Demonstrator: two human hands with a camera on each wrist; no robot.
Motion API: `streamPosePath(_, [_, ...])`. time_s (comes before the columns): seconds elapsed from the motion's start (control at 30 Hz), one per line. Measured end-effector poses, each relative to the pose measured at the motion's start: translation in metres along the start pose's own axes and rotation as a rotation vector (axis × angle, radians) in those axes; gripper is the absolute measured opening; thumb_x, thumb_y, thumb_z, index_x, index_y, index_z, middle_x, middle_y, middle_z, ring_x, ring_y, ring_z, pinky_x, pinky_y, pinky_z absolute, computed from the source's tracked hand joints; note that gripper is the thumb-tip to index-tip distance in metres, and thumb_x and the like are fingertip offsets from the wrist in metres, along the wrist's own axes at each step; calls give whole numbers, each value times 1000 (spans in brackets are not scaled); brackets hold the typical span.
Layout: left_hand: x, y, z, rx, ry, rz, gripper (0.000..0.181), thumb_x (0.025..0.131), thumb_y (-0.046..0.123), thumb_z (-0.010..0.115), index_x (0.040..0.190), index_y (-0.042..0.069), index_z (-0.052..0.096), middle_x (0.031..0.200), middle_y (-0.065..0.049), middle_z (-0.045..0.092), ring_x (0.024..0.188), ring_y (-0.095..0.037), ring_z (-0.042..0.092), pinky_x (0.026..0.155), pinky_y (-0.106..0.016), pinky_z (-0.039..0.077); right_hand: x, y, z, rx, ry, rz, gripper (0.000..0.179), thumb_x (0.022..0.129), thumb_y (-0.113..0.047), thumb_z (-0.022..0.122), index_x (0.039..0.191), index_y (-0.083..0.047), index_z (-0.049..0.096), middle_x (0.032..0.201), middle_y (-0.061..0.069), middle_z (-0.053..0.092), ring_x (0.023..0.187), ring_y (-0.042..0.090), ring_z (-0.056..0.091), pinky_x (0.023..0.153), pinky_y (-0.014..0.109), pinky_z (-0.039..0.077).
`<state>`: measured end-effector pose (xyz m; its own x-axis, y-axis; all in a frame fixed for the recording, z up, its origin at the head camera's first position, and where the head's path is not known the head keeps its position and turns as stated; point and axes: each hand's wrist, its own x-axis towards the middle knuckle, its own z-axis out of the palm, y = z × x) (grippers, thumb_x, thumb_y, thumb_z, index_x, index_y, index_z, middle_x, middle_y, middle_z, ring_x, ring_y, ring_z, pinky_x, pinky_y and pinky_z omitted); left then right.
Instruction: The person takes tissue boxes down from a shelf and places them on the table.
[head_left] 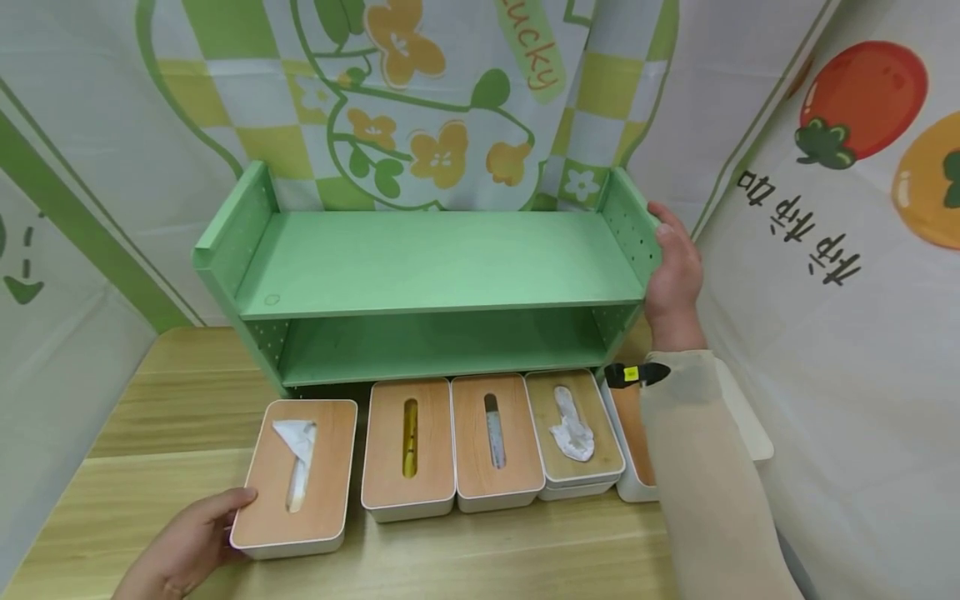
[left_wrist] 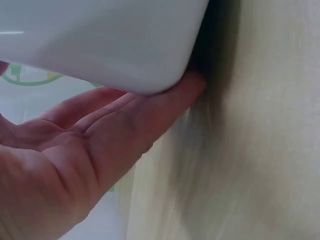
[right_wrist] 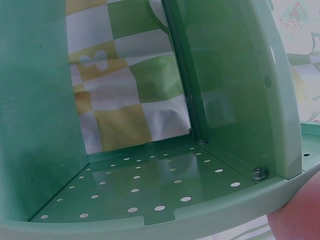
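Observation:
My left hand (head_left: pixel 191 533) grips the near left corner of a tissue box (head_left: pixel 335 483), thumb on its wood-look lid. In the left wrist view the fingers (left_wrist: pixel 120 130) reach under the corner of its white base (left_wrist: pixel 135 50). A white tissue (head_left: pixel 300 440) pokes out of the slot. Higher up on the right, my right hand (head_left: pixel 675 287) lies against the outer side of a green shelf unit (head_left: pixel 442 258), fingertips at the side panel's edge. The right wrist view shows the shelf's holed side panel (right_wrist: pixel 140 190) and only a sliver of that hand (right_wrist: pixel 300 215).
Three more lidded boxes stand side by side before the shelf: one with a yellow slot (head_left: pixel 408 492), one with a grey slot (head_left: pixel 501 487), one with crumpled tissue (head_left: pixel 592 467). A white-rimmed container (head_left: pixel 633 492) sits partly behind my right sleeve. Printed curtains (head_left: pixel 735 100) enclose the wooden table (head_left: pixel 150 400).

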<state>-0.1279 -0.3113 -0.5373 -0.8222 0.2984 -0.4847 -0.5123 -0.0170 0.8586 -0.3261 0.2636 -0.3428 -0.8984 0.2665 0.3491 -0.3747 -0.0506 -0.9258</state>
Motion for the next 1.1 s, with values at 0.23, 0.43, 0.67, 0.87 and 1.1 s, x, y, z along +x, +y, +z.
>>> streamPosePath(0.23, [2,8,8,137,125,-15,61,108,27,37,144,-20,24,105,-12,68,91,-25,66,79,-44,53,0,0,-1,2,2,4,41,105,-28,40,141,-20,59,131,14,54,93,22,56,76,32,50])
streamPosePath(0.43, [4,13,13,170,194,-43,68,108,27,40,147,-22,12,112,-19,66,95,-29,66,81,-48,54,0,0,0,11,4,0,40,105,-28,41,140,-19,59,132,14,54,93,22,57,77,32,49])
streamPosePath(0.67, [7,14,15,164,210,-56,70,108,29,42,149,-19,12,120,-26,62,100,-29,65,83,-49,53,-1,-2,0,42,-2,5,41,106,-27,41,142,-17,58,133,14,54,91,20,57,77,32,49])
streamPosePath(0.87, [12,15,21,138,204,-35,71,107,30,45,150,-17,13,126,-25,59,103,-29,63,84,-48,53,0,0,-1,30,13,3,40,105,-28,43,139,-19,60,131,15,55,91,21,58,76,32,50])
streamPosePath(1.1, [17,16,26,110,200,-23,71,107,29,47,151,-15,13,126,-22,59,103,-28,62,83,-48,53,1,0,0,-33,20,-14,41,104,-30,42,140,-19,60,142,0,51,100,20,56,82,31,47])
